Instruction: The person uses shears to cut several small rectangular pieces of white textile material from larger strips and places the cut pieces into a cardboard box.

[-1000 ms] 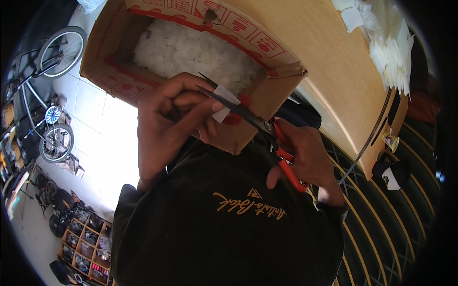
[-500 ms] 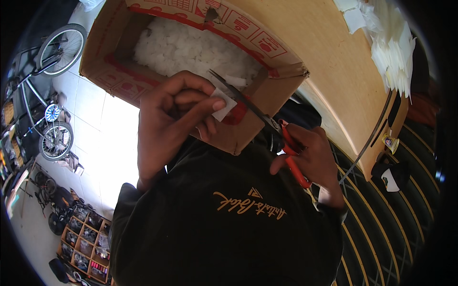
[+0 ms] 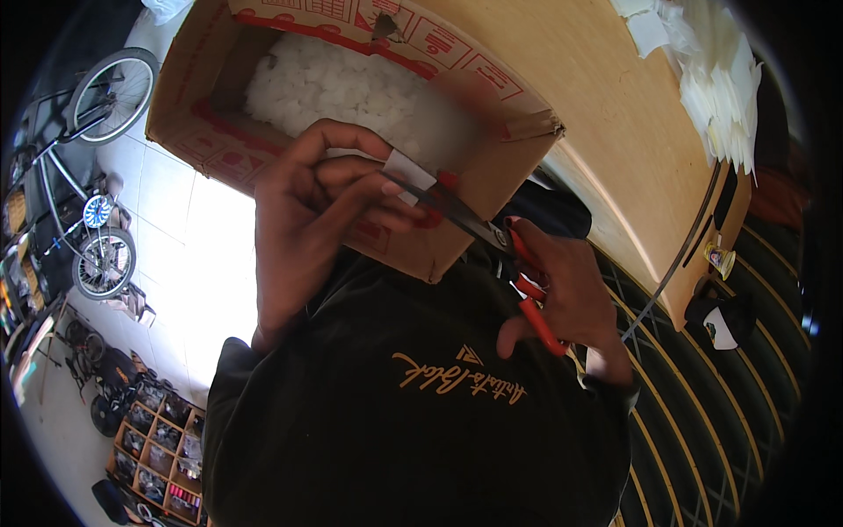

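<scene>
Between thumb and fingers my left hand pinches a small white piece of paper-like sheet. My right hand grips red-handled scissors, with fingers in the loops. The blades reach left to the white piece and cross it close to my left thumb. Just beyond both hands is a cardboard box with red printing, its top open. Many small white cut pieces lie heaped inside it. The right part of the heap is blurred.
A brown board or tabletop runs along the right, with a stack of white sheets at its far end. A dark cap is beside its near corner. Leftward are a bicycle and a wooden compartment rack.
The scissor blades have dropped from above the white piece to across it and look closer together. My left fingers have shifted slightly. A blur now shows over the box's right side.
</scene>
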Demonstrator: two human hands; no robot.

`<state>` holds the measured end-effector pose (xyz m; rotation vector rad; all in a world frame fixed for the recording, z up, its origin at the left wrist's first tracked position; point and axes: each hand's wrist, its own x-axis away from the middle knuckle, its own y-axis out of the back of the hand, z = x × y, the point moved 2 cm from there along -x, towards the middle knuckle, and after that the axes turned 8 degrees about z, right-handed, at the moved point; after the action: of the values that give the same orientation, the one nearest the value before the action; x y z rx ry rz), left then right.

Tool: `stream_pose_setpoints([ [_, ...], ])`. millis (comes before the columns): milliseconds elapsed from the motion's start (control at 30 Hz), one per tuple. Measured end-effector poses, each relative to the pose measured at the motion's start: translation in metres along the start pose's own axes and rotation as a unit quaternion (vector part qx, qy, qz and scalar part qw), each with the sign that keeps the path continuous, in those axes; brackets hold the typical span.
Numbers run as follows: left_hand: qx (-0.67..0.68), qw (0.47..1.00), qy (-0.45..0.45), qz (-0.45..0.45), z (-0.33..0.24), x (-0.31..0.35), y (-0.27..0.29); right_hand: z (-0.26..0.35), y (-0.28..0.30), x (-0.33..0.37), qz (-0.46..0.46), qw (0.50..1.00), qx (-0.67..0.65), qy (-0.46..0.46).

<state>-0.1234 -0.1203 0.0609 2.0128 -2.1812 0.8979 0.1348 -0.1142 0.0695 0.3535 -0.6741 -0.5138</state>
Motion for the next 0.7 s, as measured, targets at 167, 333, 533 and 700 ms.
stream_pose_setpoints([
  [167, -0.006, 1.000, -0.006, 0.012, 0.000, 0.001, 0.000, 0.007, 0.003, -0.011, -0.007, 1.000, -0.006, 0.009],
  [333, -0.021, 1.000, -0.004, -0.003, 0.002, 0.001, 0.001, 0.013, 0.007, -0.013, -0.020, 1.000, -0.009, -0.008],
  [533, -0.021, 1.000, -0.015, 0.010, 0.003, 0.001, 0.004, 0.003, 0.003, -0.009, -0.060, 0.998, 0.009, 0.003],
  [700, -0.041, 0.999, 0.002, -0.020, -0.002, 0.002, -0.002, 0.001, 0.009, -0.007, -0.002, 0.998, -0.047, -0.032],
])
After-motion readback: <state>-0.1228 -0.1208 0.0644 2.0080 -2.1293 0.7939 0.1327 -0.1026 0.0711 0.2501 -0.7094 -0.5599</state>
